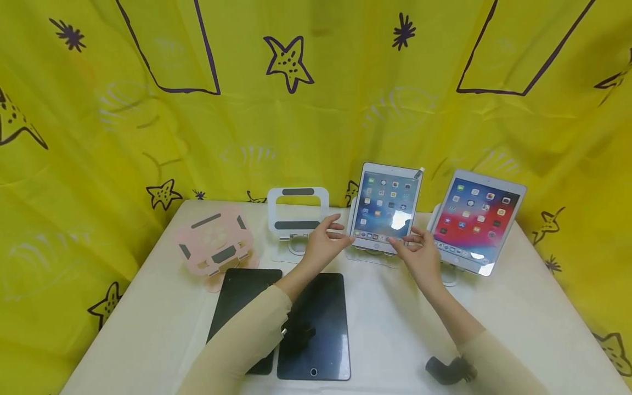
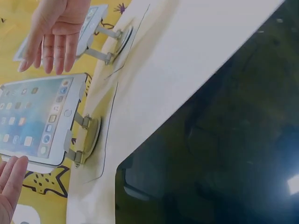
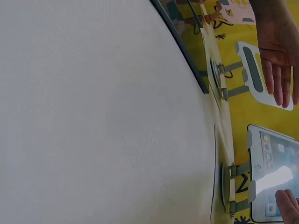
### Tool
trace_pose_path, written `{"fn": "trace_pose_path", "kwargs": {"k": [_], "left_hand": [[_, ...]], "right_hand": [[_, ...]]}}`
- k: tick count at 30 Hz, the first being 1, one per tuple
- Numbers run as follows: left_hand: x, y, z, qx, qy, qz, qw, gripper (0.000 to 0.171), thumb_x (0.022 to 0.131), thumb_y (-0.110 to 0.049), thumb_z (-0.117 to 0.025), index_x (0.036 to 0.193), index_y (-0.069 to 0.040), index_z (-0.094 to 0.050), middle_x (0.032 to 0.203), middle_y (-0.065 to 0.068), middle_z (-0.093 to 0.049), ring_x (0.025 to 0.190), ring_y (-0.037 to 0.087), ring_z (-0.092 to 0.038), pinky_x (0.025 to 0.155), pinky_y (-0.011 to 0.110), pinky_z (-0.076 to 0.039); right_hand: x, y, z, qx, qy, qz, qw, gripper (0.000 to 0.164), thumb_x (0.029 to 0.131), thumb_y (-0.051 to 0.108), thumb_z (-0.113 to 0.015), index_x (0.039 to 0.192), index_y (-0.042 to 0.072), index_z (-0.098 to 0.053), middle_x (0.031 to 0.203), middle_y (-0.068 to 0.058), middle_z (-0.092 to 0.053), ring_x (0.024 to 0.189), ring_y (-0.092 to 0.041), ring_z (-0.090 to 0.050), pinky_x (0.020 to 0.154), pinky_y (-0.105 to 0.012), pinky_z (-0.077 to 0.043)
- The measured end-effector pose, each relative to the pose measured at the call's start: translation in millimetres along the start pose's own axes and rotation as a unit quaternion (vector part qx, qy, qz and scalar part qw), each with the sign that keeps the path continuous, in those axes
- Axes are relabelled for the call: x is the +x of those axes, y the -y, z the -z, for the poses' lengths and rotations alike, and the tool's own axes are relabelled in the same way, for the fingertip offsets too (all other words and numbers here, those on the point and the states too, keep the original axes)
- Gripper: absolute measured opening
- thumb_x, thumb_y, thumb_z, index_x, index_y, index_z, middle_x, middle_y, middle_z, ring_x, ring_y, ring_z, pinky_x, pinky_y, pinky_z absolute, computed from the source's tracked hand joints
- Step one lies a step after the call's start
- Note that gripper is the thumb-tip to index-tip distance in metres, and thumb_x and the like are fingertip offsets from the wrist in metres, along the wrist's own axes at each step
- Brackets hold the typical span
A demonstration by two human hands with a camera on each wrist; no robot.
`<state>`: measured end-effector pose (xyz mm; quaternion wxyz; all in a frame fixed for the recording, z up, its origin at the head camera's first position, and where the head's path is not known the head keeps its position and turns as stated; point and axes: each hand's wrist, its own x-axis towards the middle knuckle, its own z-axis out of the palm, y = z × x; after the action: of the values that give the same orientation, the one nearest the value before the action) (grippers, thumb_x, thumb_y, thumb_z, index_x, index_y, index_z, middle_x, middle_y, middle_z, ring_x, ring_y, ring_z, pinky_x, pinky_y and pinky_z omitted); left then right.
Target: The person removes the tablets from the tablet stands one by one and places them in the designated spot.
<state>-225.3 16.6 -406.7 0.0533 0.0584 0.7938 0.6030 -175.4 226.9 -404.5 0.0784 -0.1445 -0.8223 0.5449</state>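
A white tablet (image 1: 385, 203) with its home screen lit stands tilted on a stand at the back, a small tab on its upper right corner. My left hand (image 1: 323, 241) is at its lower left edge, fingers extended; in the left wrist view the fingertips (image 2: 15, 175) are close beside the edge. My right hand (image 1: 419, 252) is by the lower right corner, thumb over the tablet's front in the head view. Whether either hand touches the tablet I cannot tell. Neither hand's fingers curl round anything.
A second lit tablet (image 1: 476, 219) leans on a stand at the right. Left of the middle are a bare white stand (image 1: 274, 211) and a pink stand (image 1: 207, 238). Two dark tablets, one left (image 1: 242, 293) and one right (image 1: 321, 329), lie flat in front. Yellow curtain (image 1: 336, 126) hangs behind.
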Motion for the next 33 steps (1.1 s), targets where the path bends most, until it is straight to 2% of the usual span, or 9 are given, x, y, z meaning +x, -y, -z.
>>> {"fn": "trace_pose_path", "kwargs": {"k": [2, 7, 14, 16, 19, 21, 23, 30, 33], "left_hand": [[4.8, -0.5, -2.7, -0.006, -0.002, -0.004, 1.0000, 0.065, 0.081, -0.024, -0.074, 0.139, -0.014, -0.046, 0.118, 0.008, -0.060, 0.103, 0.023, -0.063, 0.081, 0.034, -0.055], [16.7, -3.4, -12.8, -0.015, -0.001, -0.008, 0.9999, 0.065, 0.081, -0.024, -0.075, 0.139, -0.015, -0.045, 0.122, 0.007, -0.059, 0.107, 0.023, -0.061, 0.082, 0.032, -0.055], [29.6, -8.7, -22.0, 0.004, -0.022, -0.004, 0.9997, 0.066, 0.081, -0.022, -0.075, 0.139, -0.011, -0.044, 0.125, 0.009, -0.056, 0.113, 0.024, -0.058, 0.086, 0.031, -0.053], [33.0, -9.9, -23.2, 0.006, -0.021, -0.002, 0.9998, 0.065, 0.082, -0.021, -0.074, 0.139, -0.010, -0.044, 0.125, 0.009, -0.056, 0.114, 0.024, -0.057, 0.088, 0.032, -0.052], [37.5, -12.3, -25.0, 0.011, -0.021, 0.002, 0.9997, 0.065, 0.083, -0.019, -0.073, 0.139, -0.009, -0.044, 0.126, 0.010, -0.055, 0.116, 0.024, -0.055, 0.092, 0.033, -0.050], [40.2, -13.4, -26.7, 0.015, -0.025, 0.000, 0.9996, 0.064, 0.083, -0.019, -0.073, 0.139, -0.008, -0.044, 0.125, 0.010, -0.056, 0.116, 0.024, -0.055, 0.094, 0.033, -0.049], [42.2, -14.5, -28.6, 0.021, -0.028, -0.004, 0.9994, 0.063, 0.083, -0.017, -0.072, 0.139, -0.007, -0.044, 0.124, 0.011, -0.056, 0.115, 0.025, -0.055, 0.095, 0.034, -0.048], [45.0, -16.4, -35.9, 0.039, -0.030, -0.006, 0.9988, 0.061, 0.084, -0.015, -0.072, 0.138, -0.008, -0.046, 0.118, 0.010, -0.051, 0.109, 0.022, -0.052, 0.095, 0.031, -0.047], [45.8, -18.7, -39.7, 0.035, -0.037, -0.003, 0.9987, 0.060, 0.083, -0.013, -0.072, 0.137, -0.009, -0.048, 0.117, 0.010, -0.050, 0.107, 0.022, -0.051, 0.094, 0.032, -0.047]], "right_hand": [[3, 0, 1, -0.006, -0.013, 0.006, 1.000, 0.073, 0.084, 0.037, -0.070, 0.138, 0.003, -0.035, 0.121, -0.018, -0.052, 0.101, -0.029, -0.056, 0.065, -0.007, -0.046], [13, -1, 5, -0.026, -0.044, 0.024, 0.998, 0.069, 0.084, 0.035, -0.071, 0.136, 0.003, -0.038, 0.120, -0.018, -0.054, 0.104, -0.030, -0.056, 0.064, -0.003, -0.042], [27, 5, 4, -0.043, -0.047, 0.034, 0.997, 0.069, 0.085, 0.037, -0.070, 0.138, 0.004, -0.039, 0.119, -0.017, -0.054, 0.102, -0.028, -0.055, 0.065, -0.006, -0.042], [31, 8, 3, -0.053, -0.049, 0.036, 0.997, 0.068, 0.086, 0.036, -0.069, 0.138, 0.003, -0.040, 0.120, -0.018, -0.054, 0.102, -0.029, -0.055, 0.070, -0.012, -0.045], [36, 12, 4, -0.063, -0.051, 0.044, 0.996, 0.067, 0.088, 0.033, -0.067, 0.139, 0.000, -0.039, 0.123, -0.019, -0.054, 0.105, -0.031, -0.055, 0.082, -0.028, -0.050], [39, 13, 4, -0.064, -0.054, 0.052, 0.995, 0.066, 0.088, 0.030, -0.067, 0.139, -0.003, -0.039, 0.124, -0.021, -0.053, 0.105, -0.034, -0.055, 0.088, -0.039, -0.050], [41, 14, 4, -0.065, -0.055, 0.055, 0.995, 0.065, 0.089, 0.027, -0.066, 0.139, -0.004, -0.039, 0.124, -0.023, -0.052, 0.104, -0.035, -0.055, 0.090, -0.043, -0.048], [47, 12, 4, -0.069, -0.056, 0.040, 0.995, 0.062, 0.088, 0.024, -0.066, 0.141, 0.002, -0.040, 0.115, -0.020, -0.052, 0.096, -0.030, -0.054, 0.077, -0.026, -0.045], [48, 12, 3, -0.058, -0.052, 0.034, 0.996, 0.063, 0.089, 0.022, -0.066, 0.142, 0.004, -0.038, 0.116, -0.020, -0.048, 0.094, -0.027, -0.051, 0.077, -0.024, -0.043]]}}
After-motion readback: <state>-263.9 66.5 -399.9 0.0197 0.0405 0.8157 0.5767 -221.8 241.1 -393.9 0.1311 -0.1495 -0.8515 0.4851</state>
